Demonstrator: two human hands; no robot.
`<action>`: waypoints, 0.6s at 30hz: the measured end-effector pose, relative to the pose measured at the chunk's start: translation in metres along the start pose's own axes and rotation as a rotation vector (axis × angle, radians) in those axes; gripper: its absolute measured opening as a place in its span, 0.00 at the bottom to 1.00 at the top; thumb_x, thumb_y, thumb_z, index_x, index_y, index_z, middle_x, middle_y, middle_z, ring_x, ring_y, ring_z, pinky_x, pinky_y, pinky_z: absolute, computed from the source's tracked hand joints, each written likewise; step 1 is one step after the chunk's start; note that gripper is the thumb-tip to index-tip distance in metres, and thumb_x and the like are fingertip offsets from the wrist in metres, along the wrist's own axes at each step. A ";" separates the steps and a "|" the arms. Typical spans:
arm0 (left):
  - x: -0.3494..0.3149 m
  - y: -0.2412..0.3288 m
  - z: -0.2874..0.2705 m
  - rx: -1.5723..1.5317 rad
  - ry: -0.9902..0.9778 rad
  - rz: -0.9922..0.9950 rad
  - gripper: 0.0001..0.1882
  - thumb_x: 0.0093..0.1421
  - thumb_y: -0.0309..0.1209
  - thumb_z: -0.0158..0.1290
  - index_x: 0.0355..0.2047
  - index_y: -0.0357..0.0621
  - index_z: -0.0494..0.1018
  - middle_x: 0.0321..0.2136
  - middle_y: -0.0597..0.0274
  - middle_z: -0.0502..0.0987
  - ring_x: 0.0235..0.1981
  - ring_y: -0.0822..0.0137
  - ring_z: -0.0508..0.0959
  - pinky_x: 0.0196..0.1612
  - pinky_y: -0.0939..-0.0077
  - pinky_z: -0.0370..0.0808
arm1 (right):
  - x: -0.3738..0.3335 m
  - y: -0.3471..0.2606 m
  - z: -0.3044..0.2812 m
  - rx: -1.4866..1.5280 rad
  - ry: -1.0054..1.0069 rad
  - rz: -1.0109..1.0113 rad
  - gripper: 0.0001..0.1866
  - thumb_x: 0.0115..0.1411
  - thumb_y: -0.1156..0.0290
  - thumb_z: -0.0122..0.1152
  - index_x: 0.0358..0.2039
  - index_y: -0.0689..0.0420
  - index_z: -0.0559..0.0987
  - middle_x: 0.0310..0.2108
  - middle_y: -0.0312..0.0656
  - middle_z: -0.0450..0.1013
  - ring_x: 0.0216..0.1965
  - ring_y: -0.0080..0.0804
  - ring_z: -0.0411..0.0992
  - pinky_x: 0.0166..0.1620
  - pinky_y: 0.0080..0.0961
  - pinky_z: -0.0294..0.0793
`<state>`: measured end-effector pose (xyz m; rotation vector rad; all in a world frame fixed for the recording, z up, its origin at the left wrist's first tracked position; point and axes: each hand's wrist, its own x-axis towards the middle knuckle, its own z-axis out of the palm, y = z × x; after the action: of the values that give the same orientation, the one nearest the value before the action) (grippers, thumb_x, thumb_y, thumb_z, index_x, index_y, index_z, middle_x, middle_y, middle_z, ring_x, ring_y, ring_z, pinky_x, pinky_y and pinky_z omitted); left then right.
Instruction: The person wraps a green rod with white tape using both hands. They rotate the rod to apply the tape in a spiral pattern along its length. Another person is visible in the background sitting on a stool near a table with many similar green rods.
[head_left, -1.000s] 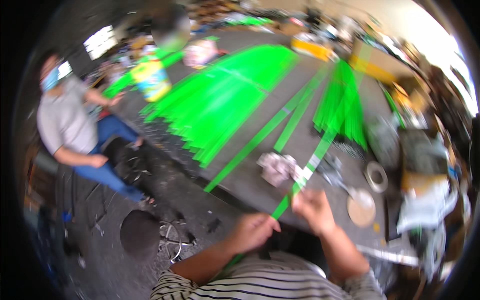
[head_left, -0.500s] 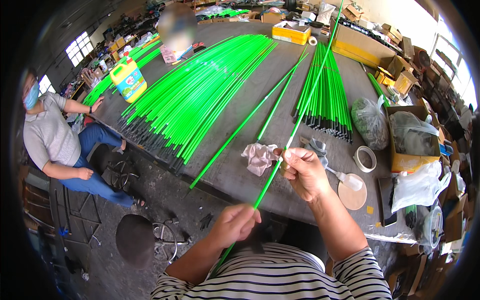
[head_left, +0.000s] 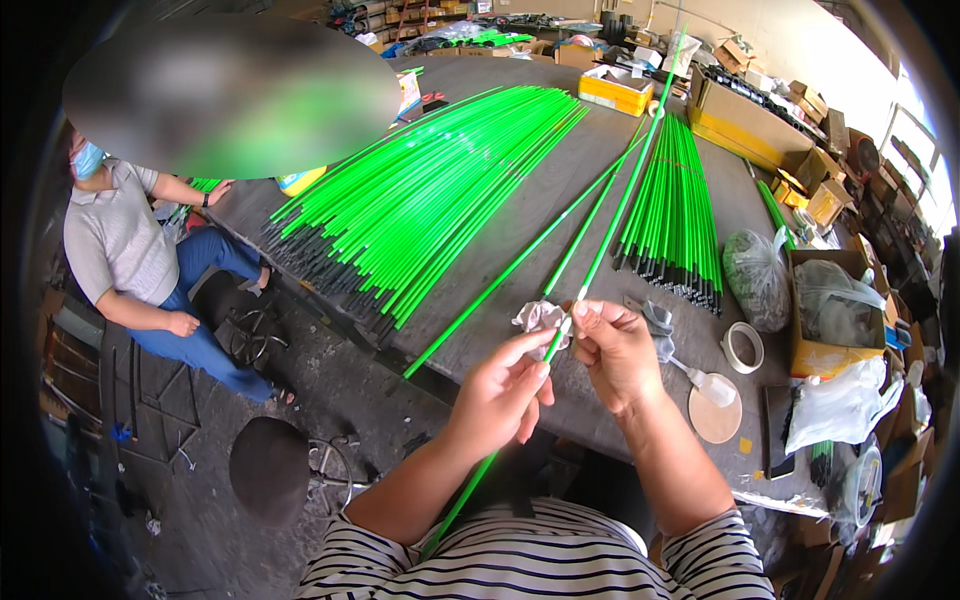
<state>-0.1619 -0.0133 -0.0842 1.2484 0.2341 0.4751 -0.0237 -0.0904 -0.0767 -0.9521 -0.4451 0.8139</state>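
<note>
I hold a long, thin green rod [head_left: 605, 233] slantwise in front of me; its far end rises over the table and its lower end passes down by my striped shirt. A pale white section of it lies between my hands. My right hand [head_left: 615, 355] pinches the rod just above that section. My left hand [head_left: 500, 390] grips it just below, thumb and forefinger against it, other fingers loosely curled. Behind my fingertips a crumpled pinkish paper [head_left: 538, 317] rests on the table, partly hidden. Two loose green rods lie beyond, one [head_left: 502, 281] longer than the other.
Dark-tipped green rods fan across the table [head_left: 480, 340] in a large bundle [head_left: 430, 200] and a smaller one [head_left: 675, 200]. At right are a tape roll [head_left: 757, 348], a clear bottle [head_left: 716, 390], bags and boxes. A masked person [head_left: 130, 240] sits left, near a stool [head_left: 270, 470].
My left hand has slid up along the rod, close to my right hand, and its fingers have loosened from a fist into a pinch. The view has shifted slightly.
</note>
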 end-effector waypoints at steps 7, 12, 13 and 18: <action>0.004 -0.011 0.002 0.348 0.128 0.245 0.18 0.56 0.22 0.50 0.48 0.41 0.68 0.28 0.65 0.68 0.10 0.82 0.65 0.10 0.89 0.60 | -0.010 0.014 0.013 0.045 0.113 0.087 0.07 0.53 0.70 0.60 0.29 0.62 0.77 0.18 0.30 0.66 0.16 0.13 0.54 0.19 0.13 0.53; 0.009 -0.011 -0.002 0.301 0.112 0.164 0.19 0.56 0.23 0.50 0.49 0.43 0.68 0.25 0.68 0.65 0.10 0.82 0.64 0.10 0.88 0.60 | -0.004 0.015 0.013 0.164 0.144 0.149 0.06 0.53 0.71 0.60 0.28 0.61 0.76 0.19 0.30 0.66 0.16 0.15 0.55 0.20 0.14 0.54; 0.010 -0.008 -0.002 0.271 0.107 0.130 0.19 0.56 0.23 0.50 0.49 0.43 0.67 0.25 0.68 0.65 0.10 0.82 0.64 0.10 0.88 0.60 | -0.002 0.014 0.013 0.170 0.144 0.156 0.07 0.53 0.71 0.60 0.28 0.61 0.76 0.19 0.30 0.66 0.16 0.15 0.56 0.20 0.14 0.54; 0.008 -0.023 -0.012 0.222 0.139 0.159 0.18 0.58 0.27 0.50 0.50 0.43 0.67 0.24 0.67 0.69 0.12 0.83 0.63 0.13 0.87 0.61 | 0.010 0.015 0.015 0.124 0.154 0.163 0.06 0.53 0.75 0.57 0.30 0.65 0.76 0.18 0.30 0.65 0.17 0.15 0.58 0.19 0.13 0.56</action>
<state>-0.1550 -0.0049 -0.1089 1.4590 0.3126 0.6884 -0.0337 -0.0700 -0.0818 -0.9363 -0.1835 0.8978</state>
